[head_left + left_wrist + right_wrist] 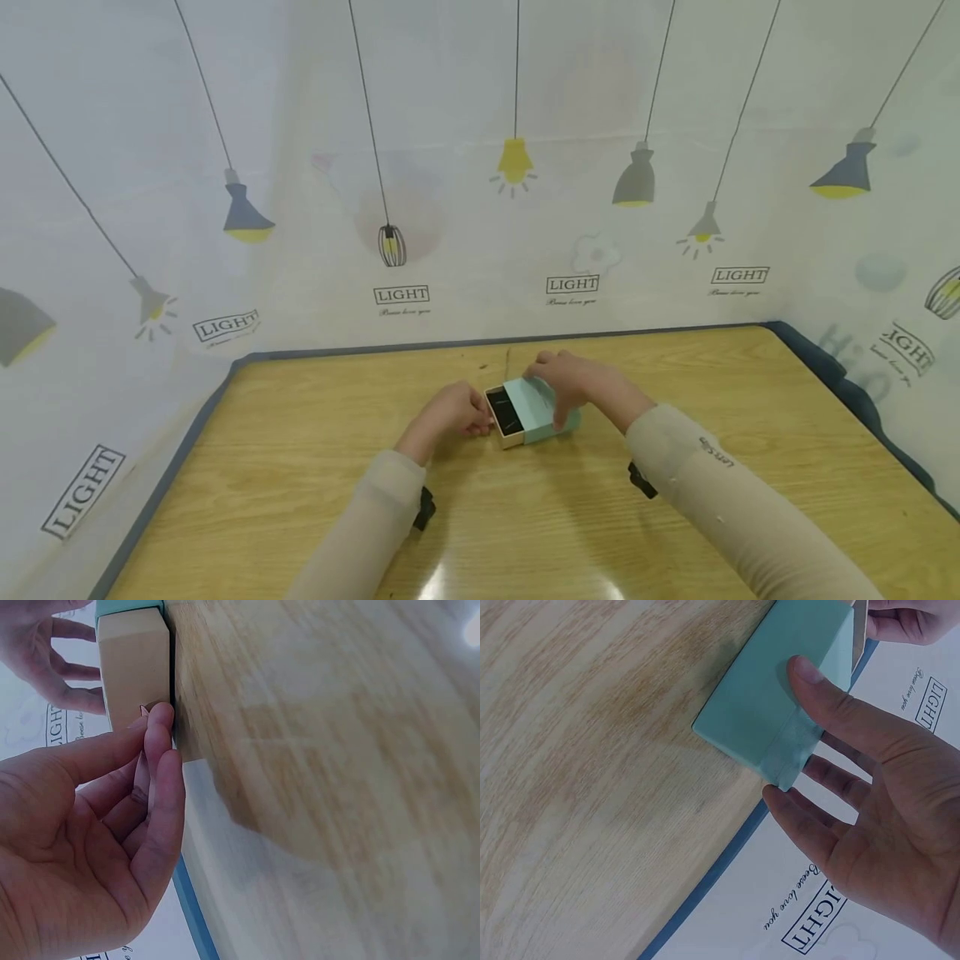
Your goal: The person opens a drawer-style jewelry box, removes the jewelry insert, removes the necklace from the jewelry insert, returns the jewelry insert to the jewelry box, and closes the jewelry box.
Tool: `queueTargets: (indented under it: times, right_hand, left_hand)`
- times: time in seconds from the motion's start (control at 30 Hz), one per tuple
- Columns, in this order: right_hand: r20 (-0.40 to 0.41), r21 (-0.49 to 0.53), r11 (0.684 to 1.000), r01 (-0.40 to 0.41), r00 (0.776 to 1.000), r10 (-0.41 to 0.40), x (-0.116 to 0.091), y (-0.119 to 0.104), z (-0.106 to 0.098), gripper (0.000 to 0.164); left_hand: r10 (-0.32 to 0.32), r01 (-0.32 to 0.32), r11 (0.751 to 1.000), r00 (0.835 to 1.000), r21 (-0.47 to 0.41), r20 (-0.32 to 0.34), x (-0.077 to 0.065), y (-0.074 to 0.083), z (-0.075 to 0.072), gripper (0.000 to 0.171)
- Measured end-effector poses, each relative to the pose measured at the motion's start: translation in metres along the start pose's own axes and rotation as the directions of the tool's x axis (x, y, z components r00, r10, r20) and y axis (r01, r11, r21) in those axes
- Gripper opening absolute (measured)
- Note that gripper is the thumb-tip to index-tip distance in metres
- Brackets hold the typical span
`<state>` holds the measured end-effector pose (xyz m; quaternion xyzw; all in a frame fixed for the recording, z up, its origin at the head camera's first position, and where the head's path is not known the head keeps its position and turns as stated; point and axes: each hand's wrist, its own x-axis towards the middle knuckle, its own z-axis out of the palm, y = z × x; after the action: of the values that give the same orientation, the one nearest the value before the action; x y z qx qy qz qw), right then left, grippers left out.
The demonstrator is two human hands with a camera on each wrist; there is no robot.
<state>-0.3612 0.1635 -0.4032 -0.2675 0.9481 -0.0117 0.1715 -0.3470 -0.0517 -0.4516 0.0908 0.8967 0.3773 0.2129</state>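
Observation:
A mint-green box sleeve (pixel 534 406) lies on the table, with its tan drawer (pixel 135 656) slid partway out to the left. Black lining shows inside the drawer in the head view. My left hand (pixel 455 408) is at the drawer's end face, where thumb and fingertips pinch a small pull tab (pixel 143 710), mostly hidden by the fingers. My right hand (pixel 567 382) grips the sleeve from the right. Its thumb presses on the top while the other fingers lie along the far side, seen in the right wrist view.
The wood-grain table (pixel 315 450) has a blue-grey border (pixel 360 343) along its edge. Behind and beside it hangs a pale sheet (pixel 465 100) printed with lamps and words. Dark wrist straps (pixel 424 508) show on both arms.

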Motion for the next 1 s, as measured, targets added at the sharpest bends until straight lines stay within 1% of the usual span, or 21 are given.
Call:
queueTargets:
  times: [0.17, 0.5, 0.67, 0.77, 1.0]
  right_hand:
    - [0.003, 0.002, 1.000, -0.008, 1.000, 0.008, 0.0000, -0.0023, 0.0000, 0.089]
    - [0.003, 0.008, 1.000, -0.015, 1.000, 0.015, -0.0022, -0.0047, -0.0025, 0.087]
    - [0.011, 0.016, 1.000, -0.021, 1.000, 0.021, -0.0032, -0.0050, -0.0030, 0.087]
    - [0.009, 0.014, 1.000, -0.019, 1.000, 0.019, -0.0031, -0.0043, -0.0021, 0.087]
    - [0.005, 0.016, 1.000, -0.018, 1.000, 0.018, -0.0032, -0.0037, -0.0026, 0.087]
  left_hand:
    - [-0.002, 0.002, 1.000, 1.000, -0.002, 0.002, -0.0003, -0.0027, -0.0004, 0.011]
    - [-0.018, 0.018, 0.999, 1.000, -0.038, 0.006, -0.0016, -0.0033, -0.0010, 0.010]
    - [-0.030, 0.031, 0.999, 0.999, -0.029, 0.012, -0.0024, -0.0035, -0.0023, 0.010]
    - [-0.027, 0.027, 0.999, 1.000, -0.024, 0.013, -0.0026, -0.0040, -0.0023, 0.010]
    - [-0.032, 0.032, 0.999, 0.999, -0.005, 0.000, -0.0034, -0.0047, -0.0027, 0.012]
